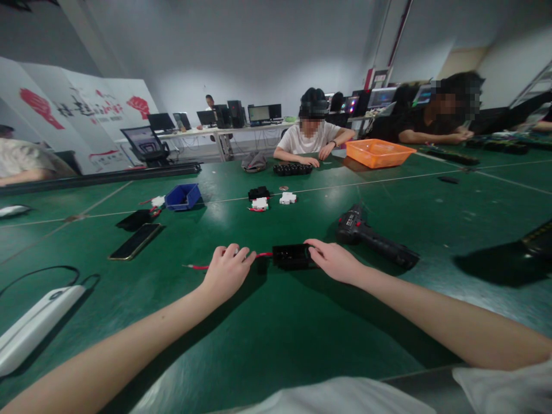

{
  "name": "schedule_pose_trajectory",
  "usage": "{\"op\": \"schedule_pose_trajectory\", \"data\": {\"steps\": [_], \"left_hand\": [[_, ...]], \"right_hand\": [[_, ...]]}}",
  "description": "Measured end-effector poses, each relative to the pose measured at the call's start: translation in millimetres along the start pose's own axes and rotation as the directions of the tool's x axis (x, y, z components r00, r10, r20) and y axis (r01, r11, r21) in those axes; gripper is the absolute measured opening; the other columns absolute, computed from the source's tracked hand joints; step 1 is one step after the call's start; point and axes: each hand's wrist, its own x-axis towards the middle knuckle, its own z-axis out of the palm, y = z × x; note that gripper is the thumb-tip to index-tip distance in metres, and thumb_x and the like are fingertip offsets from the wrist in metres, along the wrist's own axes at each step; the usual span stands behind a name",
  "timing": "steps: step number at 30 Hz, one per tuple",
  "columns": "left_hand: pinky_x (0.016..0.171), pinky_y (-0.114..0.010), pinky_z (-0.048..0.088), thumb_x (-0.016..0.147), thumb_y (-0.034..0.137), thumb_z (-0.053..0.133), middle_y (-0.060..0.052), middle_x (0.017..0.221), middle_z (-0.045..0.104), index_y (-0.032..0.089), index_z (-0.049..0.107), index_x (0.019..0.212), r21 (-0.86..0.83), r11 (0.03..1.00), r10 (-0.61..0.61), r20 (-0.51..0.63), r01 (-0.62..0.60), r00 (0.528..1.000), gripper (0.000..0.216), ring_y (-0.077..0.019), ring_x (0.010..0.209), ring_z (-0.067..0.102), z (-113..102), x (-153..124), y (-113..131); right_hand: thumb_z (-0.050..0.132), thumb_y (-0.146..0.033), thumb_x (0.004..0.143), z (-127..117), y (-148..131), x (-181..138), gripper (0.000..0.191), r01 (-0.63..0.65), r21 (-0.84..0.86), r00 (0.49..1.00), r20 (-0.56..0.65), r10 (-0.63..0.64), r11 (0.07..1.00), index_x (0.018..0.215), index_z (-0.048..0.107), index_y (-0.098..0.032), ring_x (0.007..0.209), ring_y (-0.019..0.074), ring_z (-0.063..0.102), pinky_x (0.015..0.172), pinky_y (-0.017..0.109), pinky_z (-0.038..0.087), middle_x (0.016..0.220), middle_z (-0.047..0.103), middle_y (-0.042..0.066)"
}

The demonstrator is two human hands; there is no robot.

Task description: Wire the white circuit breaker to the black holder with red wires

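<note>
A small open black plastic housing (291, 256) lies on the green table (276, 339) in front of me, with a red wire (263, 255) running out of its left side. My right hand (333, 260) rests against the housing's right end, fingers curled on its edge. My left hand (227, 270) is closed around a small part at the red wire, left of the housing; what it grips is hidden. More red wire (196, 267) trails left of that hand.
A black electric screwdriver (374, 238) lies right of the housing. A phone (135, 241), a black case (136, 219), a blue bin (183, 196) and small white and black parts (260, 198) lie further out. An orange tray (378, 153) and seated people are at the far side. A white device (30, 328) lies at left.
</note>
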Motion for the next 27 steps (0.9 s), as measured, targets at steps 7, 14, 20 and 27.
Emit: {"op": "schedule_pose_trajectory", "data": {"steps": [7,14,20,27], "left_hand": [[0.081,-0.044,0.04,0.097,0.018,0.052,-0.009,0.114,0.07,0.025,0.067,0.128,0.021,1.0,0.008,0.008,-0.008,1.0,0.034,-0.0287,0.106,0.058,1.6,-1.2,-0.9],[0.079,-0.042,0.041,0.098,0.019,0.053,-0.011,0.113,0.071,0.025,0.068,0.125,0.006,1.0,-0.005,-0.007,0.005,1.0,0.032,-0.0282,0.104,0.06,1.0,-0.9,-0.1],[0.08,-0.043,0.04,0.097,0.017,0.053,-0.01,0.112,0.071,0.024,0.067,0.126,0.002,1.0,-0.004,-0.011,0.004,1.0,0.034,-0.0284,0.105,0.059,0.4,-0.9,-0.2],[0.079,-0.043,0.039,0.096,0.016,0.053,-0.01,0.108,0.07,0.022,0.067,0.122,-0.005,1.0,-0.021,-0.005,0.021,1.0,0.03,-0.0286,0.104,0.057,-2.1,-0.9,0.7]], "right_hand": [[0.03,-0.039,0.107,-0.1,0.2,1.2,0.046,0.023,-0.032,1.0,0.003,-0.023,0.999,0.14,0.056,-0.021,0.07,0.0208,0.066,0.062,0.03,0.039,0.082,0.072,0.006],[0.032,-0.049,0.106,-3.3,-1.6,-1.1,0.05,0.05,-0.066,0.999,0.017,-0.049,0.997,0.14,0.054,-0.02,0.079,0.0233,0.068,0.064,0.031,0.039,0.089,0.073,0.008],[0.064,-0.054,0.09,-2.5,-1.9,-3.3,0.058,0.107,-0.118,0.994,0.023,-0.105,0.987,0.138,0.051,-0.023,0.072,0.022,0.066,0.058,0.028,0.038,0.086,0.071,0.005],[0.066,-0.052,0.09,-0.7,8.4,3.3,0.05,0.125,0.002,0.991,0.045,-0.125,0.992,0.13,0.055,-0.025,0.064,0.0187,0.062,0.058,0.028,0.038,0.075,0.066,-0.002]]}}
